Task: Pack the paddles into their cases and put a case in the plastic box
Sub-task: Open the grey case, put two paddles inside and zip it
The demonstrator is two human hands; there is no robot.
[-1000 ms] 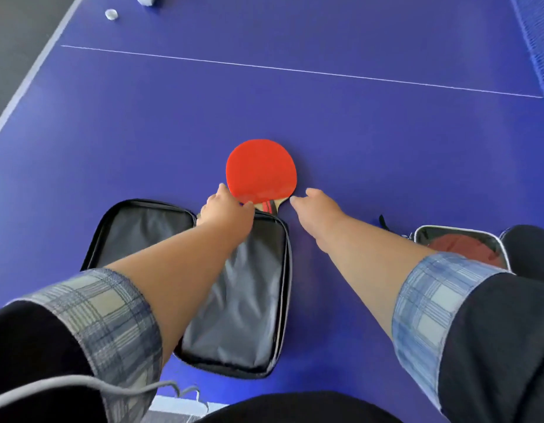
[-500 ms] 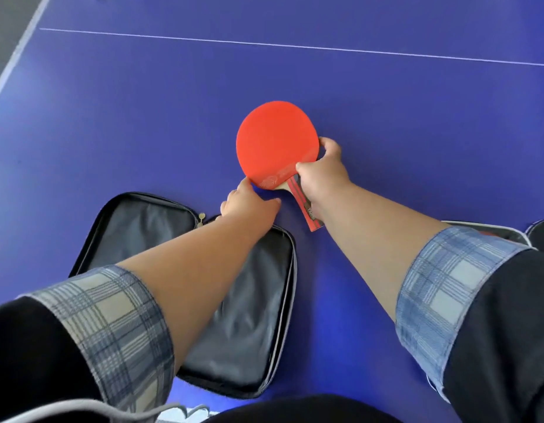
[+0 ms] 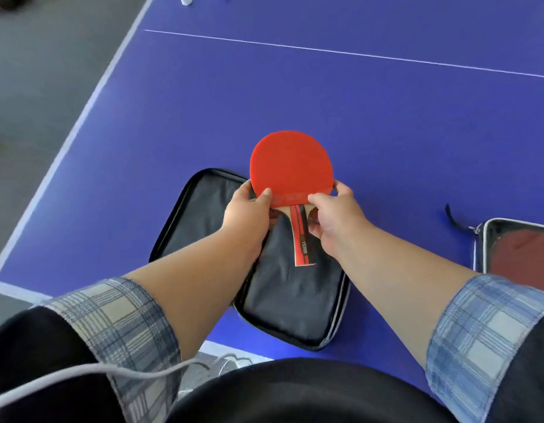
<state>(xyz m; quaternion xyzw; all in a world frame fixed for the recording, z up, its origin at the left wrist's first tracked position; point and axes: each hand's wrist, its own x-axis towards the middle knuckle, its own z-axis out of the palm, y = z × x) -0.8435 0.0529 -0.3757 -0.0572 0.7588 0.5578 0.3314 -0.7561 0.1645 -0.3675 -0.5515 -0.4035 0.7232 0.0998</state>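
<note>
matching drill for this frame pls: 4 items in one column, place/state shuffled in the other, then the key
Items
1. red paddle
2. black case
3. second case
4. small white object

Place or state
A. at the right edge of view, a dark red paddle inside
B. far up the table, near its left edge
C. held by the left hand and right hand, one at each side of the blade
D. lying open and unfilled on the table, under the forearms

Pairs: 1-C, 2-D, 3-A, 4-B
</note>
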